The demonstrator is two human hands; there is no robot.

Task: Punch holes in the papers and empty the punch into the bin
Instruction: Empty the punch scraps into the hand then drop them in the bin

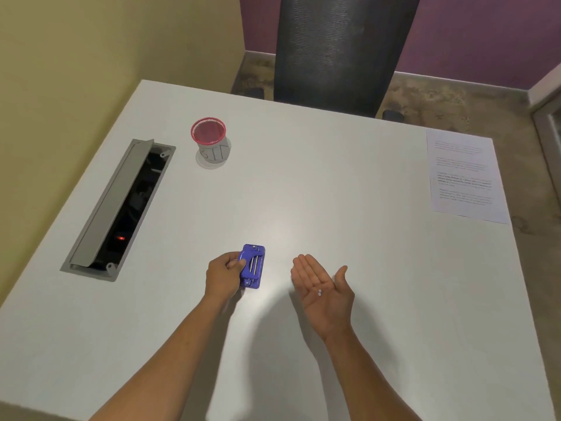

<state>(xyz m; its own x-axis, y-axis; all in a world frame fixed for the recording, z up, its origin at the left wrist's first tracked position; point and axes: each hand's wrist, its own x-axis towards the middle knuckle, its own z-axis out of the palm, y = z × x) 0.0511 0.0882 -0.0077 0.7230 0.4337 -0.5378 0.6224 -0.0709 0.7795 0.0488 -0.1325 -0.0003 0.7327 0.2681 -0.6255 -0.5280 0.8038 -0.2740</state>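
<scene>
The blue hole punch [252, 266] is clamped underside-up in the left hand [224, 273] over the tabletop's [334, 183] near middle, while two paper dots [319, 292] lie in the flat, spread palm of the right hand [323, 288]: the emptying step, judging by this. Next the dots must go to the red-rimmed bin [210, 141] near the far left corner across bare surface, skirting the open cable hatch [120, 208] by the left edge; the papers [464, 174] lie at the far right edge.

Two bare forearms reach in from the near edge with no sleeve, watch, ring or glove showing, each ending in a bare left hand [224, 273] and bare right hand [323, 288] with short unpainted nails.
</scene>
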